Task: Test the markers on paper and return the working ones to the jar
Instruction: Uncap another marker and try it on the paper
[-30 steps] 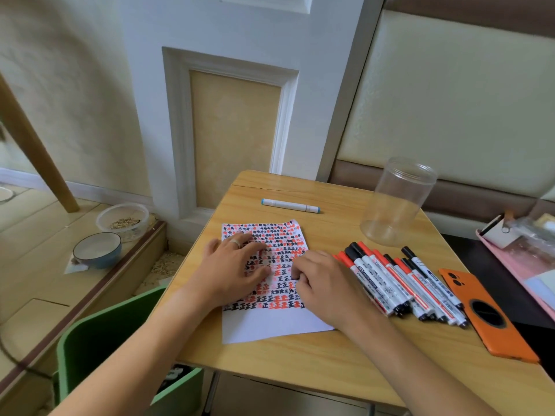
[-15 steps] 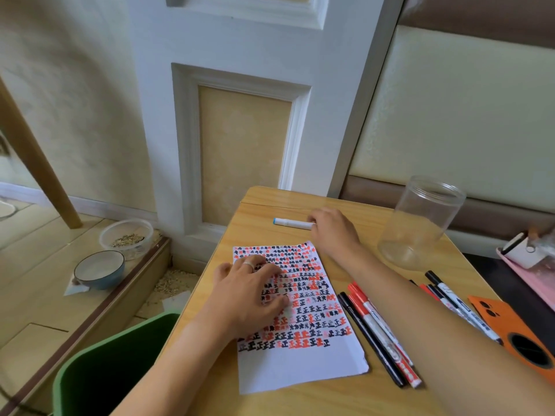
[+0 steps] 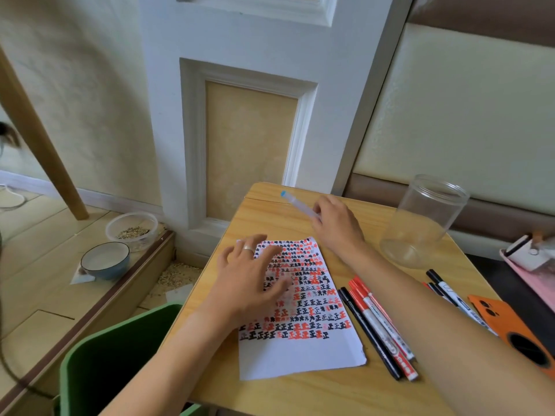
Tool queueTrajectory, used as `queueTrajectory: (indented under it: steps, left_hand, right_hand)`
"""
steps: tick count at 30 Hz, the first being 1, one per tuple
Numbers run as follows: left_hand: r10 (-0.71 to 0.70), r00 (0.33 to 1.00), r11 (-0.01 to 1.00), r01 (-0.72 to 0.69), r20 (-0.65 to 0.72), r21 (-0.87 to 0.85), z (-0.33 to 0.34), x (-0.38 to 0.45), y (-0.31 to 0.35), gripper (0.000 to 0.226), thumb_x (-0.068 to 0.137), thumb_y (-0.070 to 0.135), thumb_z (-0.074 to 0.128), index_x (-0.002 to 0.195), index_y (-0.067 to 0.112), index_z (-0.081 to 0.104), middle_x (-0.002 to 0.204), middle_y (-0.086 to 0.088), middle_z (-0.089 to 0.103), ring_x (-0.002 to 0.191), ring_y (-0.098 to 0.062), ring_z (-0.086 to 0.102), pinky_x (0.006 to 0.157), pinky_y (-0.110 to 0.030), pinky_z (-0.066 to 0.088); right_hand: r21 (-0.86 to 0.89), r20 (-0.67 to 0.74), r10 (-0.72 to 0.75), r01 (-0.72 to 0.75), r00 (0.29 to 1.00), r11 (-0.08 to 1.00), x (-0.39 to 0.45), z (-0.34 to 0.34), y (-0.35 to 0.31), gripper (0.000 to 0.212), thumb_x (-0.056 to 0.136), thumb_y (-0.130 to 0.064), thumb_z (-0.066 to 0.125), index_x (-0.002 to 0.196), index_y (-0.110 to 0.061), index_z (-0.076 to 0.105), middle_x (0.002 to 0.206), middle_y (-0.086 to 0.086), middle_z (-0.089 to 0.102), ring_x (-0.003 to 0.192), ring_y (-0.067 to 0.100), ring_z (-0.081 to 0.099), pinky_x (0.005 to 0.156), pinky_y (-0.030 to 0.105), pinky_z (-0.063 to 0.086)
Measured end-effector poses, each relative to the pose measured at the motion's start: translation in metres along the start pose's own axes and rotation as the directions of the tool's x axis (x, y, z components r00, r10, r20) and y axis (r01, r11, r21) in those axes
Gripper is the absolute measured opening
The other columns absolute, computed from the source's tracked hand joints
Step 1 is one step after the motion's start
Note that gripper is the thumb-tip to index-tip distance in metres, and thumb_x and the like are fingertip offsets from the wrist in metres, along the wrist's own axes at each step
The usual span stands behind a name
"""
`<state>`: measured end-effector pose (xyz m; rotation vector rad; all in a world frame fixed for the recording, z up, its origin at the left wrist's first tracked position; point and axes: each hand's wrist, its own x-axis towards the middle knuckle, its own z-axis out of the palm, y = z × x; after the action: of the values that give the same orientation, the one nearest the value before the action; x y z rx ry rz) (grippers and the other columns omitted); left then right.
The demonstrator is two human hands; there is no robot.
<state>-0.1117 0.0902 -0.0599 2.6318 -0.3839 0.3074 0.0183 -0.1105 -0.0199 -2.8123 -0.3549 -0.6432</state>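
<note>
A white paper sheet, covered with rows of red and black marks, lies on the wooden table. My left hand rests flat on it with spread fingers. My right hand grips a white marker with a blue end and holds it tilted above the table's far edge. The clear plastic jar stands open at the right, with nothing inside. Several red and black markers lie beside the paper, partly hidden under my right forearm.
An orange phone lies at the table's right edge, a pink tray beyond it. A green chair back stands at the near left. On the floor to the left sit a blue bowl and a clear container.
My right hand left the paper, reached to the far edge, took hold of the blue-ended marker and lifted it off the table. My left hand stayed on the paper.
</note>
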Motion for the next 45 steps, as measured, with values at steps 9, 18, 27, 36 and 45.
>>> queueTrajectory:
  steps: [9,18,27,36,45]
  left_hand:
    - [0.161,0.979,0.977,-0.176,-0.128,-0.122,0.002,-0.016,0.019,0.034,0.100,0.056,0.028,0.104,0.032,0.052,0.091,0.019,0.052,0.087,-0.004,0.047,0.082,-0.034,0.031]
    - [0.218,0.972,0.972,-0.224,-0.083,-0.074,-0.002,-0.035,0.019,0.024,0.107,0.043,0.028,0.084,0.037,0.032,0.073,0.012,0.043,0.072,-0.006,0.040,0.070,-0.028,0.025]
    - [0.396,0.918,0.906,-0.385,0.029,-0.177,0.007,-0.035,0.029,0.038,0.107,0.050,0.028,0.098,0.026,0.055,0.075,0.010,0.054,0.068,-0.008,0.046,0.067,-0.026,0.028]
    - [0.396,0.918,0.915,-0.393,0.010,-0.093,0.009,-0.030,0.032,0.038,0.105,0.050,0.022,0.086,0.026,0.045,0.069,0.014,0.044,0.067,-0.001,0.040,0.070,-0.024,0.026]
    - [0.415,0.909,0.904,-0.409,0.023,-0.124,0.011,-0.028,0.030,0.034,0.106,0.048,0.024,0.088,0.028,0.046,0.070,0.010,0.049,0.066,-0.010,0.044,0.071,-0.021,0.027]
  right_hand:
    - [0.849,0.259,0.119,-0.285,0.959,0.445,-0.122,-0.071,-0.053,0.010,0.095,-0.013,0.067,0.103,-0.008,0.063,0.081,0.010,0.074,0.075,0.027,0.074,0.074,0.042,0.063]
    - [0.646,-0.200,0.258,-0.071,0.945,0.760,-0.169,-0.086,-0.016,0.032,0.092,-0.022,0.073,0.118,-0.024,0.054,0.113,-0.008,0.060,0.108,0.008,0.060,0.086,0.025,0.050]
    - [0.111,-0.065,-0.425,0.429,0.903,0.896,-0.186,-0.061,-0.028,0.022,0.095,-0.031,0.054,0.113,-0.019,0.060,0.097,-0.004,0.064,0.085,0.021,0.063,0.068,0.038,0.053]
    - [-0.011,-0.131,-0.424,0.426,0.896,0.905,-0.184,-0.063,-0.022,0.015,0.095,-0.040,0.049,0.097,-0.027,0.054,0.068,-0.005,0.051,0.052,0.020,0.052,0.045,0.027,0.024]
    - [-0.063,-0.082,-0.410,0.406,0.908,0.912,-0.185,-0.070,-0.024,0.018,0.096,-0.047,0.041,0.097,-0.030,0.046,0.063,-0.006,0.051,0.044,0.021,0.049,0.044,0.026,0.021]
